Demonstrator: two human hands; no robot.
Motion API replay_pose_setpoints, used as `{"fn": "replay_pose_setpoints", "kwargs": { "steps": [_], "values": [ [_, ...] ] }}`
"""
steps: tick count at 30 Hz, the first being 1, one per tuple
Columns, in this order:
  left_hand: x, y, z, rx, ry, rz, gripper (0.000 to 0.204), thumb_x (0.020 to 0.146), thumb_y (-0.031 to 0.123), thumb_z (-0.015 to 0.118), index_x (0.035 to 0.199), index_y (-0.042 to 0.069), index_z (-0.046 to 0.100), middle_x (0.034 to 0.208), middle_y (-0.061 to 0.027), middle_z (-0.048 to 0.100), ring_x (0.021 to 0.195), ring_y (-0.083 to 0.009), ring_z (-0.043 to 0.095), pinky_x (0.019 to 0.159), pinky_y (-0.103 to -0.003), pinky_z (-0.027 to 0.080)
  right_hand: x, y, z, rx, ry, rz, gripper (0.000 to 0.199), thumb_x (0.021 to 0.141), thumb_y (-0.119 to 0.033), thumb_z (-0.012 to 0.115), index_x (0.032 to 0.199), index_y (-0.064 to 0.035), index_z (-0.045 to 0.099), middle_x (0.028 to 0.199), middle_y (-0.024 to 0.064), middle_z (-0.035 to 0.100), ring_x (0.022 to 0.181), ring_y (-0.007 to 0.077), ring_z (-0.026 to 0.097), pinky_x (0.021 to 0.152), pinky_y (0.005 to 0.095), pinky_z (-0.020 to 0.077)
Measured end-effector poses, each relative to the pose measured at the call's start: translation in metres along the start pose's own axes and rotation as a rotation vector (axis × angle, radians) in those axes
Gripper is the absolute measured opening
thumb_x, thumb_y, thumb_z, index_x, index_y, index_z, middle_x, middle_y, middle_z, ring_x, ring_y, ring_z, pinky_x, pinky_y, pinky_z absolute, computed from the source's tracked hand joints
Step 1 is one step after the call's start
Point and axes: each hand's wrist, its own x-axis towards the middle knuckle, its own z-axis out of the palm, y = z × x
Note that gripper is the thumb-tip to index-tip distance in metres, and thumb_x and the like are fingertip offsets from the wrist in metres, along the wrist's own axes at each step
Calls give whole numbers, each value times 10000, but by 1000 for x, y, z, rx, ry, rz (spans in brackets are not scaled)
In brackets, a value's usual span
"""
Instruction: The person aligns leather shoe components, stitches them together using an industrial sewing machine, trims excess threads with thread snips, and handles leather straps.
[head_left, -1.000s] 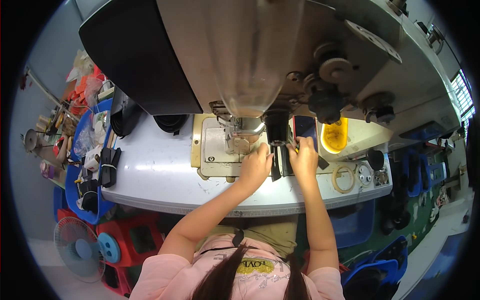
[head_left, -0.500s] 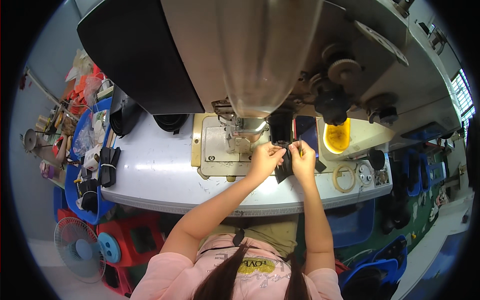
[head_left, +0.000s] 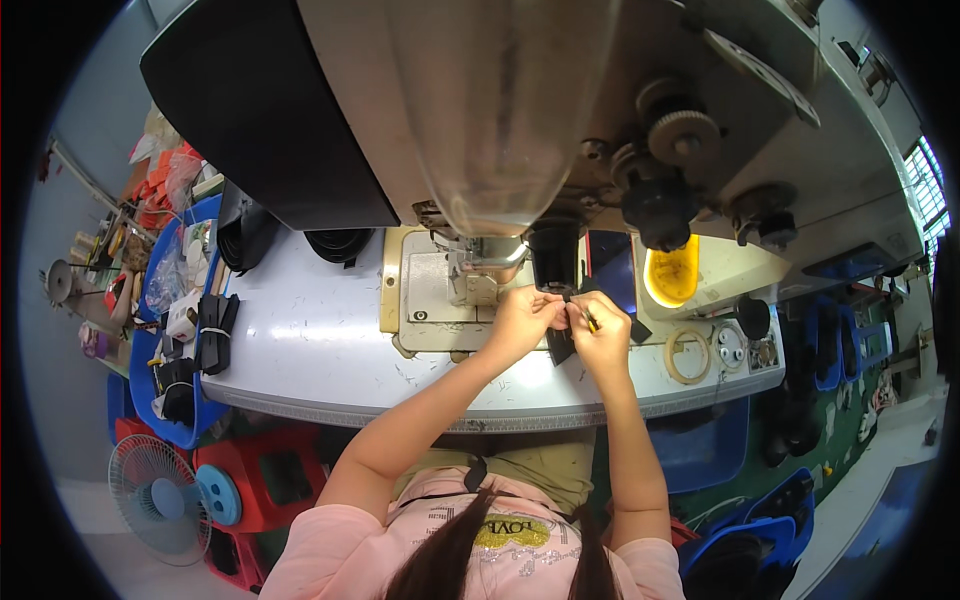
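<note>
Pinching a small black piece (head_left: 562, 340) between both hands, your left hand (head_left: 522, 320) and right hand (head_left: 600, 338) meet just before the sewing machine (head_left: 480, 262) on the desk (head_left: 310, 350).

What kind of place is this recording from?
Likely a sewing workshop: an industrial sewing machine over a white worktable, bundled black pieces in blue bins, and both hands working a small black piece.
</note>
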Motion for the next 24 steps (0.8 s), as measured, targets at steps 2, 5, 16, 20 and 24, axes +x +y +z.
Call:
{"fn": "replay_pose_setpoints", "kwargs": {
  "steps": [2,5,16,20,24],
  "values": [
    [-3,7,-1,48,-27,-6,79,818,-17,517,832,-90,544,745,-108,610,666,-149,620,589,-239,510,0,0,-3,-26,-64,-44,48,701,67,584,734,44,558,694,116,569,582,206,554,532,266,434],
    [-9,19,-2,166,-82,4,67,815,-19,516,822,-79,544,737,-100,611,663,-145,622,591,-240,506,-1,-9,-8,-107,-118,-89,75,686,69,581,739,38,538,707,134,565,592,258,560,545,284,446],
    [-18,27,2,263,-162,-55,45,811,-30,505,783,-45,536,734,-83,606,683,-132,615,607,-239,509,-8,-14,-22,-103,-212,-48,143,651,79,562,788,41,566,746,153,573,656,311,575,576,330,464],
    [-21,26,3,311,-152,-14,55,816,-24,500,779,-45,535,712,-79,602,656,-125,608,592,-238,509,-9,-14,-24,-39,-248,24,132,655,76,563,783,43,565,743,156,573,643,304,571,578,314,457],
    [-22,30,6,494,-158,50,42,795,-23,519,761,-40,539,653,-71,595,610,-106,592,554,-231,486,-10,-10,-25,-1,-254,-5,112,646,44,599,741,29,542,710,145,558,598,297,555,544,320,447]
  ]
}}
